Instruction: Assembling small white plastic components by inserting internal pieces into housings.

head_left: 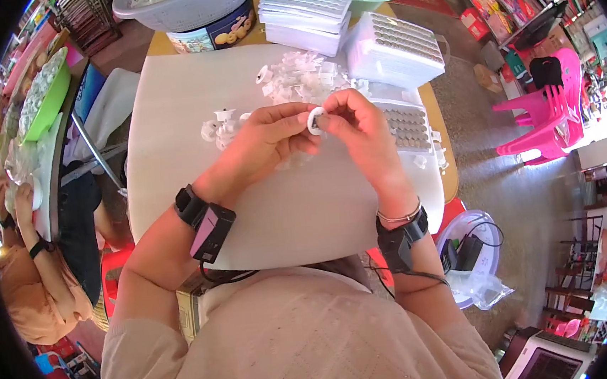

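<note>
Over the middle of the white table point(175, 192), both hands meet at a small round white plastic part point(311, 122) with a dark middle. My left hand point(264, 139) pinches its left edge between thumb and fingers. On the other side, my right hand point(357, 125) has thumb and forefinger closed at the part; whether a second small piece sits between those fingertips is hidden. Just beyond the hands lies a heap of white plastic parts point(302, 75). A smaller cluster of such parts point(222, 129) is left of my left hand. Right of my right hand is a tray of small grey pieces in rows point(409, 130).
Stacked white trays point(307, 11) and a second stack point(396, 47) stand at the far right. A grey basin point(190, 13) of parts rests on a tub at the far left. A co-worker's hand point(24, 204) shows at another table. A pink chair point(554, 109) is at right.
</note>
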`<state>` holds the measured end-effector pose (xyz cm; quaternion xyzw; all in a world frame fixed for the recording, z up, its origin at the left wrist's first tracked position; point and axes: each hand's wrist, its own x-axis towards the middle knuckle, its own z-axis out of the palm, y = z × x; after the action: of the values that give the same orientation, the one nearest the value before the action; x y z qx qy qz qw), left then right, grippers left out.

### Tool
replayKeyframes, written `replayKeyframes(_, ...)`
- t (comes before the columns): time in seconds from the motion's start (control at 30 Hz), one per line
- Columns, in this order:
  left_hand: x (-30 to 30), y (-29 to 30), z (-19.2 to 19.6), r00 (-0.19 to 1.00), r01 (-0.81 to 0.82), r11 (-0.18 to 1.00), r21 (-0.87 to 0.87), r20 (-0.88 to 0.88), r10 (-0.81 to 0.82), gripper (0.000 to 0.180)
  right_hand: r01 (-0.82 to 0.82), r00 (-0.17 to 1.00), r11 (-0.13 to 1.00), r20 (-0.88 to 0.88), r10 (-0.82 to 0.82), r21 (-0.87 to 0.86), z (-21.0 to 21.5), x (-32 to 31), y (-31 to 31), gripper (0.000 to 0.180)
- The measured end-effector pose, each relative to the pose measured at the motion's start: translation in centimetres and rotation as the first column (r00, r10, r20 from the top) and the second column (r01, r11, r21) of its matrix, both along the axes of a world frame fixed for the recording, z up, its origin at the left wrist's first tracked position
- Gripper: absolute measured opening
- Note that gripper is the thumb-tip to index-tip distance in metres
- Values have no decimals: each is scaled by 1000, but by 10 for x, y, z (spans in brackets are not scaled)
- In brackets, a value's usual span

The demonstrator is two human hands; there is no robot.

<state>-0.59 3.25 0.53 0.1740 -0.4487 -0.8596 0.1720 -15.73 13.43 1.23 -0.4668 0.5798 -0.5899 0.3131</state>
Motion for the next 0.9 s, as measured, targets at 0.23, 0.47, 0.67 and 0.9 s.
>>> replayKeyframes(0.23, -1, 0, 6, 993, -117, 992, 52, 10, 117, 33, 467, 853, 869, -178, -491, -160, 0, -26, 6, 7)
replayKeyframes(0.47, 4, -6, -1, 998, -45, 994, 103, -48, 50, 29, 646, 358, 755, -827, -434, -116, -20, -39, 11, 8)
replayKeyframes(0.67, 1, -2, 1, 997, -53, 995, 87, -51, 58, 26, 637, 212, 756, -910, -357, -149, -22, -35, 5, 9)
replayKeyframes(0.9, -1, -5, -5, 997, -33, 997, 68, -64, 38, 28, 607, 369, 788, -840, -397, -106, -27, -40, 0, 7)
